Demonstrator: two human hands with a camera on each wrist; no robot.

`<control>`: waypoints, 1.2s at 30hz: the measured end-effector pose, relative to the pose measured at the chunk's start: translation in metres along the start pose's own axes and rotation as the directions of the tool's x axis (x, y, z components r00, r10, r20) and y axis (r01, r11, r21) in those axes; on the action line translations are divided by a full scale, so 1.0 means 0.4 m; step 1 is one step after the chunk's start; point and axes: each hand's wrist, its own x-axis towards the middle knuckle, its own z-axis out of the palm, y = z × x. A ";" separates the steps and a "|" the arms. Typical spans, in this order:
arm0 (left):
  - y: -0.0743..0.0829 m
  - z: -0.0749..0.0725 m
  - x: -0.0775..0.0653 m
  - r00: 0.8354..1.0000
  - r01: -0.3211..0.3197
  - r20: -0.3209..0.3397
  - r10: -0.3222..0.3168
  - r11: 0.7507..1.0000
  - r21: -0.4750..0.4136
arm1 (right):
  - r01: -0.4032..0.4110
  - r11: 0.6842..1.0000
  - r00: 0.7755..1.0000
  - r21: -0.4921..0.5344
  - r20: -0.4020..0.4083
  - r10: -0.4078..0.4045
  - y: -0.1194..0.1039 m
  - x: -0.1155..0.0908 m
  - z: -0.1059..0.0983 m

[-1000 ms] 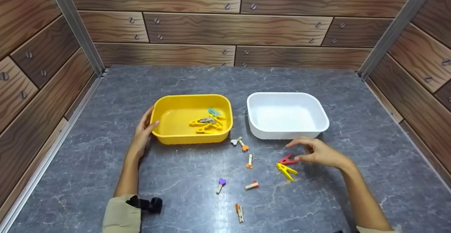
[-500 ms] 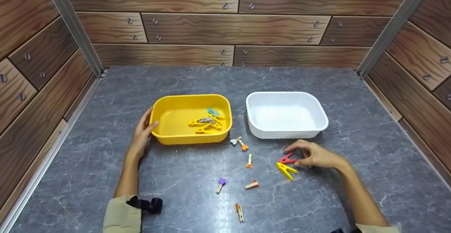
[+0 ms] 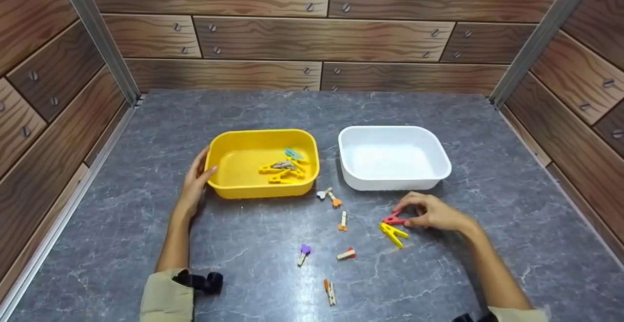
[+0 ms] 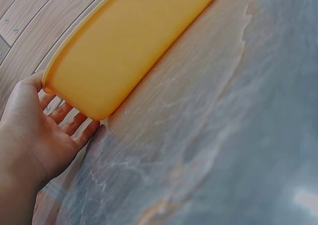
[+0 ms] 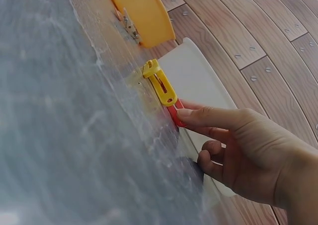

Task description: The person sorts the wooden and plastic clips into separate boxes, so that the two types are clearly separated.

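Observation:
My left hand [image 3: 195, 185] grips the left end of a yellow plastic tub [image 3: 265, 193], thumb over the rim and fingers along the outer wall. Inside the tub, at its right side, lie several yellow clothespins [image 3: 285, 178] and a blue one [image 3: 293, 154]. My right hand [image 3: 435, 213] pinches the two handle ends of a red clothespin [image 3: 394, 218] between thumb and forefinger. Right against it lies a yellow clothespin [image 3: 393, 235] on the grey table. In the right wrist view this yellow clothespin [image 5: 163, 86] partly hides the red one [image 5: 175, 114] behind it.
A white tub [image 3: 395, 184] stands right of the yellow one, with nothing in it. Small wooden clothespins with coloured ends are scattered in front, among them a purple-heart one [image 3: 304, 254] and an orange-ended one [image 3: 330, 293]. Wood-patterned walls [image 3: 258, 39] enclose the table.
My right thumb and forefinger have come down and inward onto the red clothespin's handles. The left hand stays at the yellow tub. The head view has shifted slightly.

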 end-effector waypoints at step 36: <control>-0.036 -0.015 0.021 0.999 -0.031 -0.017 0.031 0.999 0.009 | -0.033 0.999 0.998 0.001 -0.056 0.032 -0.083 0.027 -0.015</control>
